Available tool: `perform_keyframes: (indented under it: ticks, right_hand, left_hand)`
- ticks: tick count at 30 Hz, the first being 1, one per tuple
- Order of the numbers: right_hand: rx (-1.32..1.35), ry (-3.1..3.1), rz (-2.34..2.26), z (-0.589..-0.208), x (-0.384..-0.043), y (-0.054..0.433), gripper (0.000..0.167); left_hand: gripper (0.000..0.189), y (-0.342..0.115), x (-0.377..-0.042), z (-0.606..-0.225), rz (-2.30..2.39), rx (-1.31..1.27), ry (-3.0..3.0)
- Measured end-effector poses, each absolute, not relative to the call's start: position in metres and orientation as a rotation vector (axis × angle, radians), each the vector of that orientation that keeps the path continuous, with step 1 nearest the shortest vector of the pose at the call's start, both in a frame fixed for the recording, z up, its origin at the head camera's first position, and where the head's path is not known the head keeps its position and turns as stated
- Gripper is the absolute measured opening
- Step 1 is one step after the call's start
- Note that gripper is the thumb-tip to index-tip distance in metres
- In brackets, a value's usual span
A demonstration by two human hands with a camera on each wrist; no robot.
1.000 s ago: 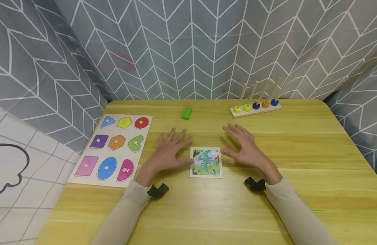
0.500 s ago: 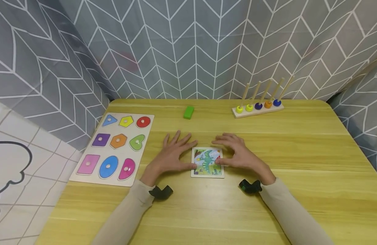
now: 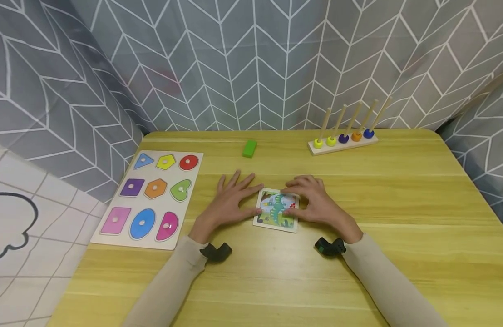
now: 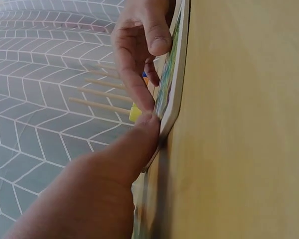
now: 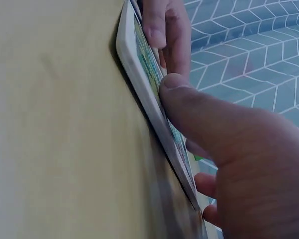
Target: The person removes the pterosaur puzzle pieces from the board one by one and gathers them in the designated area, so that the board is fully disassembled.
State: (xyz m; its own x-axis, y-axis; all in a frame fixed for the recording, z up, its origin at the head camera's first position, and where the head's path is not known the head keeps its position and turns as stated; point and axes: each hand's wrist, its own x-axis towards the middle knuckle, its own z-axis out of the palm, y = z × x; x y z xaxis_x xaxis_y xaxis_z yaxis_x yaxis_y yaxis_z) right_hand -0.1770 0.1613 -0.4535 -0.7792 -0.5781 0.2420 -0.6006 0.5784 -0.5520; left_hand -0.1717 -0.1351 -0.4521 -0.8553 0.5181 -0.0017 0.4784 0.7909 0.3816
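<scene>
A small square jigsaw puzzle [image 3: 277, 210] with a green dinosaur picture in a pale frame lies turned slightly on the table. My left hand [image 3: 224, 206] holds its left side, thumb on the left edge and index finger by the far left corner. From the right, my right hand [image 3: 318, 202] grips it with the thumb on the picture and curled fingers at the far edge. In the right wrist view, a dark shadow runs under the puzzle's pale edge [image 5: 142, 79]. The left wrist view shows my left thumb [image 4: 139, 134] against the frame; the other left fingers are hidden there.
A shape board [image 3: 153, 236] with several knobbed pieces lies on the left of the wooden table [image 3: 276, 281]. A green block [image 3: 249, 148] lies at the back. A peg stand [image 3: 343, 144] with coloured rings stands back right. Patterned curtains [image 3: 272, 63] hang behind.
My hands have come in from both sides onto the puzzle, and the right fingers have curled at it. The puzzle has turned a little and shifted slightly away from me.
</scene>
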Motion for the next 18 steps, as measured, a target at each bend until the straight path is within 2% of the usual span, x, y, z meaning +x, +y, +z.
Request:
perform_keyframes:
  ticks: [18]
  right_hand:
    - [0.902, -2.758, 0.943, -0.458, -0.1751, 0.1537, 0.05]
  left_hand:
    - [0.055, -0.1329, -0.1707, -0.4569, 0.673, 0.791, 2.928]
